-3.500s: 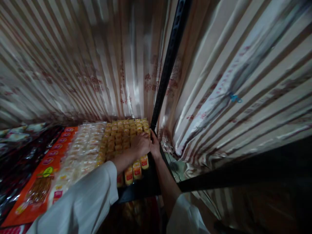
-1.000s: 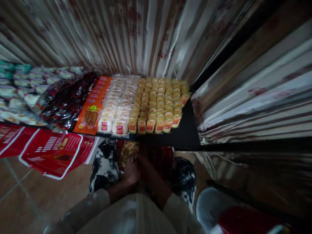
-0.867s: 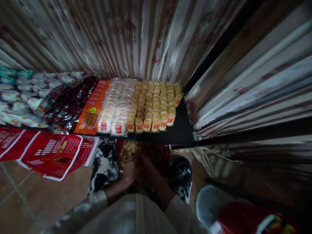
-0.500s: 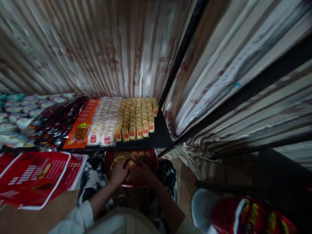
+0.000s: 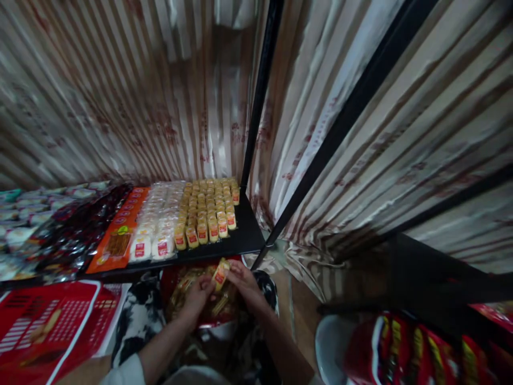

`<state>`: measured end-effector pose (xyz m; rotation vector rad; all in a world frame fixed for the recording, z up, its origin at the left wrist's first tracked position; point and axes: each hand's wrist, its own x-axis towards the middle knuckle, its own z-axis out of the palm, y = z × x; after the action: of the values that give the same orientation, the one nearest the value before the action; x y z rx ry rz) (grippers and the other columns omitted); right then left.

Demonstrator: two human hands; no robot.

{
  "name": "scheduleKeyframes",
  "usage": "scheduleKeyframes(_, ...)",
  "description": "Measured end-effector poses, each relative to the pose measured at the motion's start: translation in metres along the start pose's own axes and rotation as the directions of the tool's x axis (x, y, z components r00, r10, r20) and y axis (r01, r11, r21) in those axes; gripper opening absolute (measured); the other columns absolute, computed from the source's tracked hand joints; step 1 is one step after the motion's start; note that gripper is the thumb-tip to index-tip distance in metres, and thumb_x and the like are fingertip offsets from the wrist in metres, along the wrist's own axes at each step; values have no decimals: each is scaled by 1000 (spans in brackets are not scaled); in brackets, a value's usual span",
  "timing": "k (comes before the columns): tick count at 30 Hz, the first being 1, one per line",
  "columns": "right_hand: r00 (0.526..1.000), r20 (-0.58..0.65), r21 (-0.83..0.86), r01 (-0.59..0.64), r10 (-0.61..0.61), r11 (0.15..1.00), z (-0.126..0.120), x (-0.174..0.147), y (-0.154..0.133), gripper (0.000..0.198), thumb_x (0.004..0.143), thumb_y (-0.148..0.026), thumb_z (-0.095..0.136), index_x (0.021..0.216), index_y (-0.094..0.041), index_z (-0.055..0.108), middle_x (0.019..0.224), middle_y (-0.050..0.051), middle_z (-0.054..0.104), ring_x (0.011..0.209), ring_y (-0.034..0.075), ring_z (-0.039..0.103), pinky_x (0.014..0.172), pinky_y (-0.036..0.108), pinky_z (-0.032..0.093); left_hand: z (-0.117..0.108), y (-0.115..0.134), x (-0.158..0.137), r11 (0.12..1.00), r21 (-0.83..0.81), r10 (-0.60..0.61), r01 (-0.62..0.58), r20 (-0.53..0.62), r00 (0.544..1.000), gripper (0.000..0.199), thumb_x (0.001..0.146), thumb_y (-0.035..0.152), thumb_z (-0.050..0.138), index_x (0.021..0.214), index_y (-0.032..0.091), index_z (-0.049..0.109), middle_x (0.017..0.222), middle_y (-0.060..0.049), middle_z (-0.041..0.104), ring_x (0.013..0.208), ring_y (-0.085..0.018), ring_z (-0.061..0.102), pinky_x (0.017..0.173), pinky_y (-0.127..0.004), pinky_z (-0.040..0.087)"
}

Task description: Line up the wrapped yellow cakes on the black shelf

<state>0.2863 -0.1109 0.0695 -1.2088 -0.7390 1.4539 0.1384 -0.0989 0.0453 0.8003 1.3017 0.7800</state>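
Note:
Between my hands is a small yellow snack packet (image 5: 220, 274) with a red label, held tilted. My left hand (image 5: 199, 297) pinches its lower left side, and my right hand (image 5: 242, 282) grips it by the upper right. Beneath them, a red basin (image 5: 165, 283) sits between my knees, with several loose wrapped snacks (image 5: 188, 286) in it. Just past the basin, rows of matching yellow packets (image 5: 206, 214) stand upright on a black shelf (image 5: 250, 235), their front labels facing me.
White-wrapped packets (image 5: 154, 227), an orange bag (image 5: 116, 235) and dark shiny packs (image 5: 76, 230) lie farther left. A large red printed bag (image 5: 44, 326) is at lower left. Black poles (image 5: 312, 182) cross before the striped curtain (image 5: 160, 96). More red packages (image 5: 417, 347) lie at lower right.
My hands have come up from among the snacks in the basin, and the yellow packet now shows plainly between them. The view has shifted, so the shelf appears lower and farther left.

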Motion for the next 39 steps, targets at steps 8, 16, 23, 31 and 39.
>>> scheduleKeyframes(8,995,-55,16,87,-86,996,-9,10,5,55,70,-54,67,114,-22,57,99,7,69,88,24,66,78,37,52,24,26,10,990,135,6,-29,165,986,25,67,34,67,82,18,54,65,5,58,61,-10,57,56,-21,42)
scheduleKeyframes(16,975,-50,-156,206,-216,966,-36,42,-24,57,73,-48,64,124,-24,57,118,8,63,106,23,60,91,38,49,41,95,59,738,517,257,-433,378,890,45,73,30,62,115,15,58,95,-4,64,67,-10,56,68,-26,47)
scheduleKeyframes(23,945,-112,-175,285,-307,942,-40,88,-50,63,69,-47,67,124,-21,55,98,5,67,89,20,64,84,35,52,74,138,98,610,490,374,-624,516,771,29,77,21,57,105,16,64,86,-2,68,74,-12,59,72,-25,50)
scheduleKeyframes(31,862,-227,-236,403,-454,884,-45,147,-69,52,69,-42,63,116,-19,58,110,9,66,98,23,62,90,36,49,113,187,131,418,647,449,-638,463,764,36,80,19,54,116,18,60,104,-5,69,94,-16,63,89,-30,49)
scheduleKeyframes(39,820,-311,-337,378,-481,862,-66,212,-62,43,73,-36,58,112,-17,58,108,11,67,98,23,63,90,40,48,118,204,150,113,774,517,-623,490,702,40,84,13,43,122,15,56,124,-10,59,114,-19,55,101,-30,41)
